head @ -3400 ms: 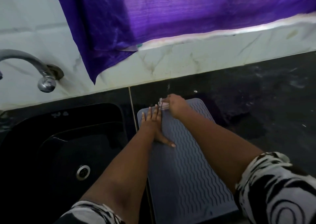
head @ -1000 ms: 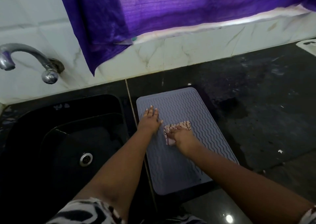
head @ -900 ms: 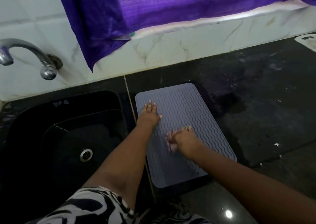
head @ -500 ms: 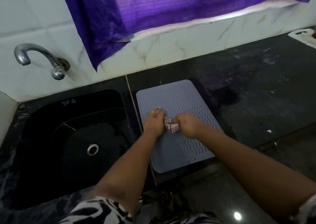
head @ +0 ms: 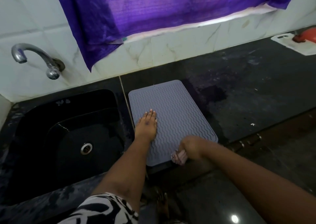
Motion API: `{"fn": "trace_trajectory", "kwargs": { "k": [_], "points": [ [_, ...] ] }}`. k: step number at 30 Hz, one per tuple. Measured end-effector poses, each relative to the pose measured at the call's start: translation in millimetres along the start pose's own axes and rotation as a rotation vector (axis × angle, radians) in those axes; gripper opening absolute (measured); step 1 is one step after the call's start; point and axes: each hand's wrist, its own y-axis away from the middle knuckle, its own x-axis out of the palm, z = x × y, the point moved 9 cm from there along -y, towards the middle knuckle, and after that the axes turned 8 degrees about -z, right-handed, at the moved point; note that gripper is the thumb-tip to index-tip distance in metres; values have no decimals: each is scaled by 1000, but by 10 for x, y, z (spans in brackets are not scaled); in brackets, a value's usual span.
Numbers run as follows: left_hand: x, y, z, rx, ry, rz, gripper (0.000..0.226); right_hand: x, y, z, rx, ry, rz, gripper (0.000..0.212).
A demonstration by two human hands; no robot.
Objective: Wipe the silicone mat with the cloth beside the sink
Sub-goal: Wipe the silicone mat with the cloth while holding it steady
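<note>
Pinning the grey wavy-ribbed silicone mat [head: 172,119] with the flat left hand [head: 147,124], the right hand [head: 189,145], bunched around the pink patterned cloth [head: 178,157], should wipe firmly along the ridges.

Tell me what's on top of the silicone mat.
The left hand rests flat on the silicone mat; the right hand grips the cloth at its near edge. The arm hides that corner.

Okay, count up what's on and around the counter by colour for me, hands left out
Grey: 1, mat
Black: 1, sink
Silver: 1, tap
Purple: 1, curtain
White: 1, board
Pink-patterned: 1, cloth
Red: 1, object on the board, mostly out of frame
Total: 7
</note>
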Motion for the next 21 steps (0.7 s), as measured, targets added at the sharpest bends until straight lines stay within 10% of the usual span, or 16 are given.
{"fn": "trace_trajectory", "kwargs": {
  "k": [11,15,21],
  "points": [
    [-372,-428,13,46,-92,50,36,-824,-670,-416,197,-1467,24,37],
    [-458,-845,118,-76,60,86,63,-1120,-1160,-464,282,-1265,-102,33],
    [-157,-1336,29,29,-2,229,122,-2172,-2009,-74,-10,-283,-652,37]
  ]
}}
